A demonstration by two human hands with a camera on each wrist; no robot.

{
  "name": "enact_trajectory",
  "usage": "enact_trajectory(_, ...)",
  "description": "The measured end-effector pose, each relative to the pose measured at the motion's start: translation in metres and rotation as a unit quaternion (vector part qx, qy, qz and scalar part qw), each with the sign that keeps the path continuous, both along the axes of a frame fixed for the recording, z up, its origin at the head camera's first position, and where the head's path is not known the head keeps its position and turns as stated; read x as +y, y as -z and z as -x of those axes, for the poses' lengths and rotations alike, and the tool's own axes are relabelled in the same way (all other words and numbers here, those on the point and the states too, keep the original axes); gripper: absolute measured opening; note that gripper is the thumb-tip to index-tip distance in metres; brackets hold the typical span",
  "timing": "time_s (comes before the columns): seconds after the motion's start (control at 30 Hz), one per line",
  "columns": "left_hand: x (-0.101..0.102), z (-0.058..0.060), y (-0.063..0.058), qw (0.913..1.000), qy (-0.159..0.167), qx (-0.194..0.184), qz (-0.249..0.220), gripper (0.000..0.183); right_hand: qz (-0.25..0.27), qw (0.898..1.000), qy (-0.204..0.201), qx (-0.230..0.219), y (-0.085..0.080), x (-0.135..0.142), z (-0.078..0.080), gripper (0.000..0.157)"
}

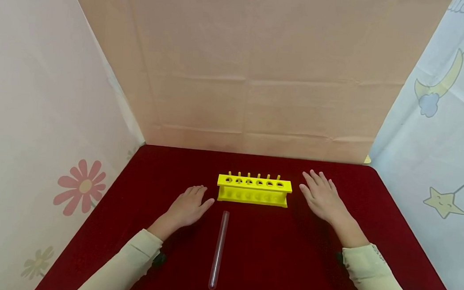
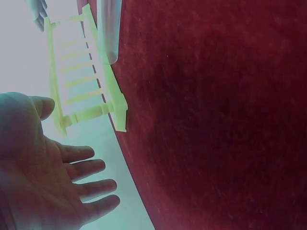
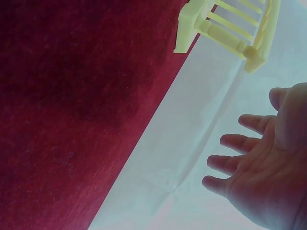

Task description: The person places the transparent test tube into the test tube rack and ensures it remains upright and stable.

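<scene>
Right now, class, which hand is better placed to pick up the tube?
Probably the left hand: it is empty and nearer the tube. The right hand, also empty, is farther off, right of the rack.

Smooth plastic rack (image 1: 252, 196), glossy tube (image 1: 218, 250), velvety cloth (image 1: 273, 254)

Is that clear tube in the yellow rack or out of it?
Out. The tube lies on its side on the red table, with a strip of red showing between it and the rack.
</scene>
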State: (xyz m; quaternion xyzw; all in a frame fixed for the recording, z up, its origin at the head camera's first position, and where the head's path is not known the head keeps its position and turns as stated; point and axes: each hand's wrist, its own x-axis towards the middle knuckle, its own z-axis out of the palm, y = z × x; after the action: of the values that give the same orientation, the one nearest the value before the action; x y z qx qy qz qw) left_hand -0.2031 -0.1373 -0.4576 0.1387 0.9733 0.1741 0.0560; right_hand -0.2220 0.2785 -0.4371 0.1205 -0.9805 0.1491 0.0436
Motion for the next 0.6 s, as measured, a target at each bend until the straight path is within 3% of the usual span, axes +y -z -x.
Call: enact_trajectory(0.6,0.013,-0.010,0.000,0.9997,0.010,-0.017,-0.014,0.067,-0.010,0.999,-0.028,0.012,0.004,-0.018,0.005,0.056)
